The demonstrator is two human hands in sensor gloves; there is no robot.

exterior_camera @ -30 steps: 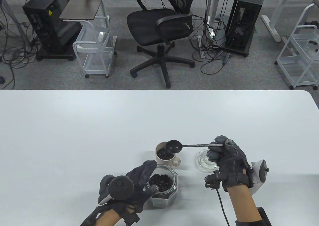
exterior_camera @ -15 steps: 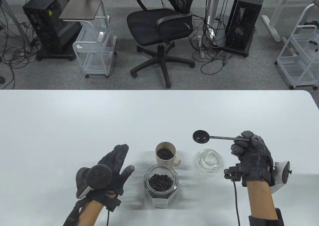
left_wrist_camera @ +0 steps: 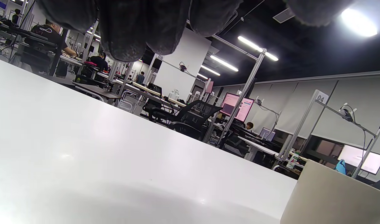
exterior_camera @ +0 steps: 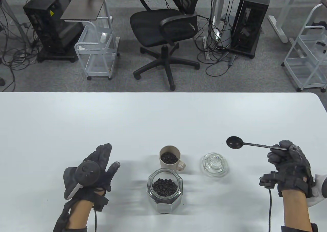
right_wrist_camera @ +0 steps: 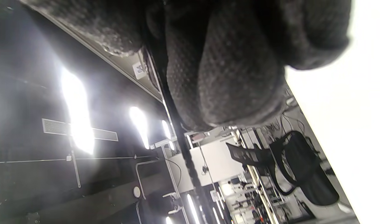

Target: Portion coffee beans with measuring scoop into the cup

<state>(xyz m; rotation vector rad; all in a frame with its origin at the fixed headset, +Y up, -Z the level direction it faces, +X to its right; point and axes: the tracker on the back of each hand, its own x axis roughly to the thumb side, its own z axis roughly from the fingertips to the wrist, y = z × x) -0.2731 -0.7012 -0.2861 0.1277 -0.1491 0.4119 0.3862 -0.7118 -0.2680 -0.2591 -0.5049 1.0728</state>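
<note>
In the table view a beige cup (exterior_camera: 169, 158) with coffee beans in it stands at the table's middle front. Just nearer stands an open glass jar (exterior_camera: 165, 190) of beans. My right hand (exterior_camera: 290, 163) grips the handle of a black measuring scoop (exterior_camera: 235, 142), held above the table to the right of the cup; the bowl looks empty. My left hand (exterior_camera: 103, 163) hovers open, fingers straight, left of the jar and apart from it. The left wrist view shows the cup's wall (left_wrist_camera: 333, 196) at the lower right. The scoop handle (right_wrist_camera: 180, 137) runs down the right wrist view under my fingers.
The jar's glass lid (exterior_camera: 215, 164) lies on the table right of the cup, between cup and scoop. The white table (exterior_camera: 102, 119) ends at a far edge with a rounded right corner. Beyond it stand an office chair (exterior_camera: 166, 30), carts and computer towers.
The right hand carried the scoop from over the cup to the right, past the lid. The left hand let go of the jar and drew away to the left, opening.
</note>
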